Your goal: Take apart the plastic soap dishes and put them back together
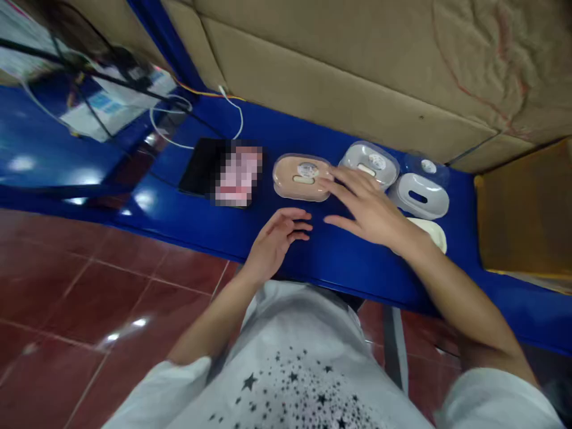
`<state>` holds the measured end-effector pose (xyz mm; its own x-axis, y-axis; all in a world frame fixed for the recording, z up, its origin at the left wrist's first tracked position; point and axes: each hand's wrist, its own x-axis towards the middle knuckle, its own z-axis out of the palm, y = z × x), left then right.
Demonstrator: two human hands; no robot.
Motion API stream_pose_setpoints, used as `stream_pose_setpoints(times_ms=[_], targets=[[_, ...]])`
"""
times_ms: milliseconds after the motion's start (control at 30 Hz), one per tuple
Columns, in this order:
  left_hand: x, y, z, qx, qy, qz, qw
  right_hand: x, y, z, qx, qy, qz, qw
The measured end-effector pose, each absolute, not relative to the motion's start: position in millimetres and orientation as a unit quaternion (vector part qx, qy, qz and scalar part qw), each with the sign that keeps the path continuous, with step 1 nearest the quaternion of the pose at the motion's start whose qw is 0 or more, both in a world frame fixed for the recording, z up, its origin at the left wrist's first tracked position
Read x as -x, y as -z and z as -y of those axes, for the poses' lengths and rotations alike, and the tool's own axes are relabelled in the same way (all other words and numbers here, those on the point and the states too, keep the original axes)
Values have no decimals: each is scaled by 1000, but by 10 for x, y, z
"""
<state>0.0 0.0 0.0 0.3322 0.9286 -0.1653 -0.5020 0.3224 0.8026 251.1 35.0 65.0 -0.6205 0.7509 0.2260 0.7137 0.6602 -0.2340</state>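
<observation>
A peach oval plastic box [286,179] with a clear cover, a round label and a pale slot lies on the blue table. My right hand [364,202] reaches over its right end with fingers spread; whether the fingertips touch it I cannot tell. Below the box, my left hand [281,235] hovers with fingers loosely bent and apart, holding nothing. Just beyond my right hand sits a grey oval box [360,152] with a similar clear cover and label. Right of it are a white oval piece [426,196] with a dark slot and a cream oval piece [435,232], partly hidden by my forearm.
A clear cover [413,164] with a label lies at the back right. A cardboard box [527,208] stands at the right end. Left are a dark flat object [201,167] with a blurred-out pink area, and a white cable [174,143]. Cardboard [313,77] lines the back.
</observation>
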Motion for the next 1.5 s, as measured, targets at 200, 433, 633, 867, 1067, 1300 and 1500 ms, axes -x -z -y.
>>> stream_pose_setpoints(times_ms=[200, 433, 633, 867, 1067, 1300, 1500], targets=[[26, -25, 80, -317, -439, -307, 782, -3578, -603, 902, 569, -53, 812, 118], [-73, -5, 273, -256, -307, -252, 881, -3581, -194, 1362, 619, 83, 761, 176], [-323, 32, 322, -153, -268, -192, 932, -2663, -511, 1002, 453, -8, 864, 219], [-340, 9, 192, -122, -303, -180, 928, -3281, -613, 530, 576, 69, 796, 172], [-320, 45, 181, -134, -288, -180, 931, -3993, -242, 303, 690, 92, 714, 76], [-355, 95, 201, -136, -278, -186, 933, -3276, -499, 705, 579, 49, 791, 193], [-347, 96, 203, -130, -278, -156, 939, -2463, -531, 933, 443, 8, 876, 191]])
